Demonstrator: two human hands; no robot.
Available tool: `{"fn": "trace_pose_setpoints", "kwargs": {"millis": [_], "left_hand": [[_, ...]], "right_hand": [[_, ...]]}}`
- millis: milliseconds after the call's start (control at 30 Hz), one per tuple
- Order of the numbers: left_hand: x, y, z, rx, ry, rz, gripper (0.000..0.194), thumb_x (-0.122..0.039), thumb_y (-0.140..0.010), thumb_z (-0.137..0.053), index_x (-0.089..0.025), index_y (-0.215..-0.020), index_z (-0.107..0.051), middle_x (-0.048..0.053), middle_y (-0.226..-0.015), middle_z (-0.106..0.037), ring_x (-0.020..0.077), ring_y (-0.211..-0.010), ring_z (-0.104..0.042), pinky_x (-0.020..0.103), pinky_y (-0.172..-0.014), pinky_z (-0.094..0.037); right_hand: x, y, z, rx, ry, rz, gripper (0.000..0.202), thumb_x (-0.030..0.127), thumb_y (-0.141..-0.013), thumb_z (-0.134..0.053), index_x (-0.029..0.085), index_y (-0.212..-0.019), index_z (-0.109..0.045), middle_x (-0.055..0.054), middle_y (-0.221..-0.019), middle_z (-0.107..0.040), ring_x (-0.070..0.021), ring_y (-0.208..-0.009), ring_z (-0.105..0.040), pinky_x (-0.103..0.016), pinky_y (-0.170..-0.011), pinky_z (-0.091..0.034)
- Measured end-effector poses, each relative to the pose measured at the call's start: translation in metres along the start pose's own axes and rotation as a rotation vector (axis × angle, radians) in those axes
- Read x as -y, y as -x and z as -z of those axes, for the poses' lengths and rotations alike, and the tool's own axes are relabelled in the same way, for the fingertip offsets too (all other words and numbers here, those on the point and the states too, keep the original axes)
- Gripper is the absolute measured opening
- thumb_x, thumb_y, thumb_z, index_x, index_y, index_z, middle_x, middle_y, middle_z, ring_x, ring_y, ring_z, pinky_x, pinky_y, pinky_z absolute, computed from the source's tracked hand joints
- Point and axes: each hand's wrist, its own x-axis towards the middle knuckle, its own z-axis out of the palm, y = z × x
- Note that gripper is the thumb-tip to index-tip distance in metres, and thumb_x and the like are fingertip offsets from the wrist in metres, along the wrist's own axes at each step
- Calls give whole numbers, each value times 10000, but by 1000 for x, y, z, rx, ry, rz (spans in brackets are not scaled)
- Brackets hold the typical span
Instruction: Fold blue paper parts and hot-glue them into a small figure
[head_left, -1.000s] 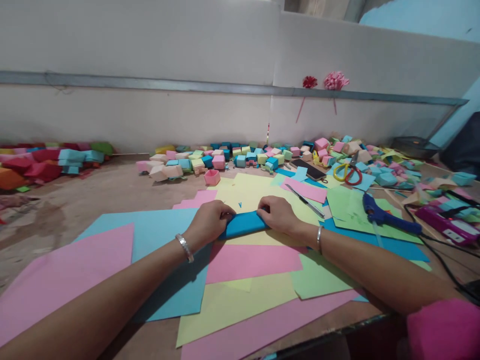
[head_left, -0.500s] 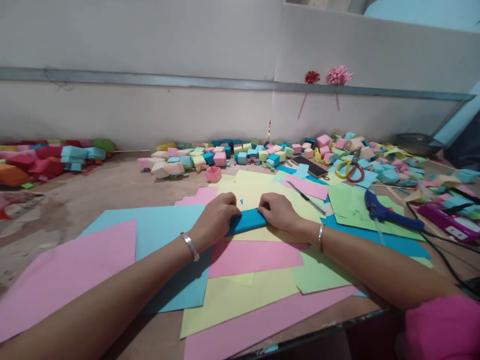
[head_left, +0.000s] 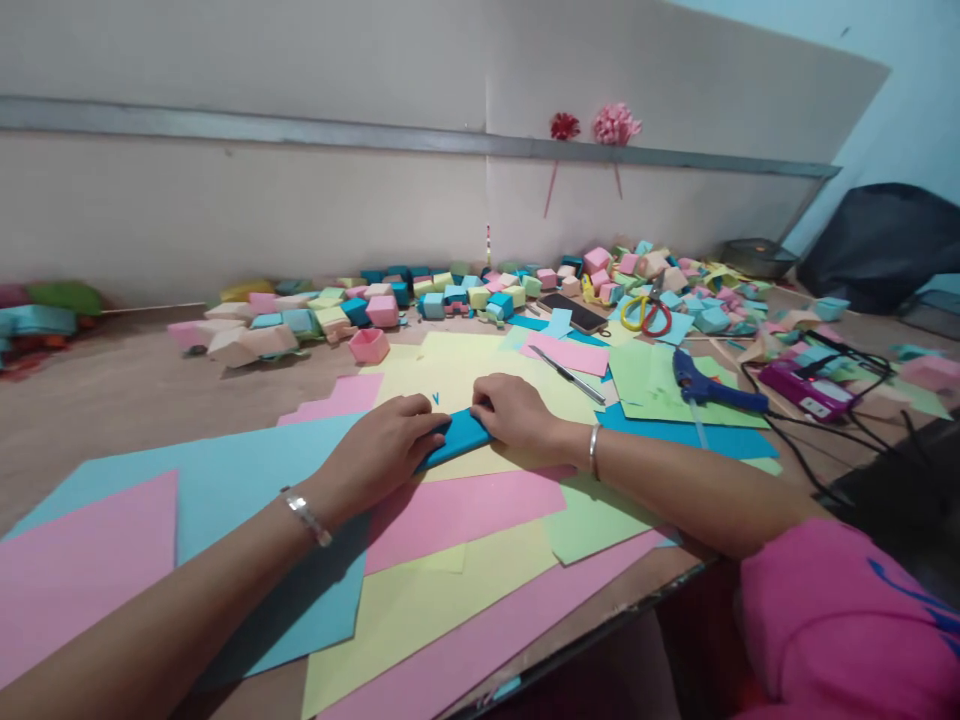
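Observation:
A folded strip of blue paper (head_left: 459, 437) lies over a pale yellow sheet (head_left: 457, 358), between my two hands. My left hand (head_left: 390, 440) grips its left end, with the fingertips over the top face and the thumb at the near edge. At the right end my right hand (head_left: 514, 410) is closed on the strip, the fingers curled and pressing down. A tiny blue paper scrap (head_left: 435, 398) sits just beyond the strip. Pink paper (head_left: 465, 510) and a large light-blue sheet (head_left: 247, 460) spread beneath my wrists.
A craft knife (head_left: 568, 375), scissors (head_left: 646, 316), a phone (head_left: 574, 313) and a blue glue gun (head_left: 716, 388) lie to the right. Further right is a purple power strip (head_left: 806, 390) with cables. Small paper boxes (head_left: 382, 311) line the wall.
The view has turned to the right, so everything appears further left. My left hand's fingers have loosened and extended along the strip; my right hand keeps its hold.

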Motion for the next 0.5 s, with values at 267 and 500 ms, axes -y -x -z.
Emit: {"fn": "trace_pose_setpoints", "kwargs": {"millis": [267, 500], "left_hand": [[6, 1, -1, -3, -7, -26, 322, -280, -936, -433, -198, -1143, -667, 77, -897, -590, 198, -779, -552, 299, -646, -409], [-3, 2, 2, 11, -35, -30, 259, -208, -923, -450, -192, -945, -707, 57, -808, -557, 180, -741, -518, 294, -653, -392]], "right_hand": [[-1, 2, 3, -27, 23, 102, 218, 188, -888, -504, 203, -1033, -667, -69, -950, -591, -184, -878, -501, -292, -730, -365], [3, 6, 9, -56, 162, 550, 313, 147, -891, -445, 226, -743, -709, -64, -931, -538, -196, -845, -403, -335, -736, -302]]}}
